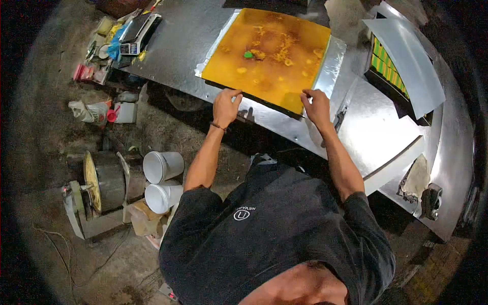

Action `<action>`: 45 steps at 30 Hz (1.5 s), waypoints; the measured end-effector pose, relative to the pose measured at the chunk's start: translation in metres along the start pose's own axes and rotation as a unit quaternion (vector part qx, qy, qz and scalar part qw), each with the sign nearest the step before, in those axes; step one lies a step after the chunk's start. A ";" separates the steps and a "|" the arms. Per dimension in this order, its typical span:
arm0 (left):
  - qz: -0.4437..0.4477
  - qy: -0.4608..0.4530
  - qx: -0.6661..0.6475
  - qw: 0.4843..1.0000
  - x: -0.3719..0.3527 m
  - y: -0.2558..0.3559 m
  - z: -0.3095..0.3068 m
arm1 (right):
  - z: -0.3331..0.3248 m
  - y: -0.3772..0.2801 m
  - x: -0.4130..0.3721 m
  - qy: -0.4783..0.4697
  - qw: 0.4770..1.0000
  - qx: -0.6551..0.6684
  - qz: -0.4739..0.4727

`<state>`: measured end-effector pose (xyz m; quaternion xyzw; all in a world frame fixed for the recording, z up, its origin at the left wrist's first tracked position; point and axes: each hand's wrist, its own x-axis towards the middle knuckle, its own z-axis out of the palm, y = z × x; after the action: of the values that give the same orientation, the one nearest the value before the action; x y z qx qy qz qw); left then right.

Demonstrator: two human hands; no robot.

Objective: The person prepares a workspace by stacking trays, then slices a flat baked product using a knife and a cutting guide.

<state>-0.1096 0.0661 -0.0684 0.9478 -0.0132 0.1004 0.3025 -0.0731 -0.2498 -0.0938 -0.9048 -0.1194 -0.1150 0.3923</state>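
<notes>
A square orange-amber sheet (pixel 284 46), mottled with brown and yellow patches and one green spot, lies on a shiny silver sheet (pixel 335 58) on the metal table. A dark edge runs along its near side. At that near edge, left of the middle, my left hand (pixel 227 105) has thumb and forefinger pinched together. My right hand (pixel 317 105) pinches by the near right corner of the orange sheet. Both hands' fingertips meet the sheet's border; what exactly lies between them is too small to make out fully.
A digital scale (pixel 140 38) stands at the table's far left. On the right, a curved metal sheet (pixel 406 61) leans over a box of green-and-yellow pieces (pixel 385 66). A cloth (pixel 416 178) lies nearer. White buckets (pixel 158 168) and a drum machine (pixel 109 180) stand left on the floor.
</notes>
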 end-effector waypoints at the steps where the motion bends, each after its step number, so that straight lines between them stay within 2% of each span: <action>1: 0.013 0.030 -0.004 0.999 0.013 -0.014 0.001 | 0.013 -0.009 0.017 -0.002 1.000 -0.002 -0.005; 5: 0.021 -0.004 -0.001 1.000 0.070 -0.042 -0.001 | 0.078 -0.024 0.092 -0.023 1.000 -0.011 0.006; 12: 0.037 -0.044 -0.110 0.992 0.102 -0.094 -0.031 | 0.146 -0.049 0.156 -0.037 0.990 -0.133 0.041; 15: -0.043 -0.051 -0.113 0.991 0.097 -0.115 -0.055 | 0.155 -0.066 0.165 -0.033 0.986 -0.150 0.059; 19: -0.079 -0.047 -0.123 0.988 0.087 -0.150 -0.067 | 0.161 -0.076 0.171 -0.042 0.978 -0.186 0.088; 23: -0.088 -0.057 -0.121 0.987 0.091 -0.152 -0.081 | 0.169 -0.069 0.172 -0.043 0.975 -0.166 0.140; 27: -0.090 -0.068 -0.125 0.986 0.103 -0.151 -0.084 | 0.171 -0.070 0.173 -0.027 0.978 -0.160 0.129; 32: -0.076 -0.067 -0.141 0.985 0.116 -0.148 -0.077 | 0.174 -0.056 0.178 -0.027 0.980 -0.024 0.194; 38: -0.068 -0.108 -0.159 0.979 0.130 -0.131 -0.069 | 0.173 -0.051 0.180 0.034 0.985 0.024 0.168; 42: -0.014 -0.105 -0.156 0.982 0.141 -0.126 -0.052 | 0.171 -0.054 0.183 0.031 0.980 0.048 0.189; 44: 0.011 -0.102 -0.150 0.983 0.149 -0.117 -0.045 | 0.166 -0.055 0.186 -0.024 0.984 -0.014 0.175; 45: 0.037 -0.095 -0.128 0.987 0.155 -0.110 -0.042 | 0.166 -0.055 0.185 -0.020 0.984 -0.016 0.179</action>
<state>0.0438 0.1853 -0.0669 0.9053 -0.0901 0.0188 0.4146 0.1039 -0.0679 -0.1109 -0.9196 0.0385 -0.0269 0.3900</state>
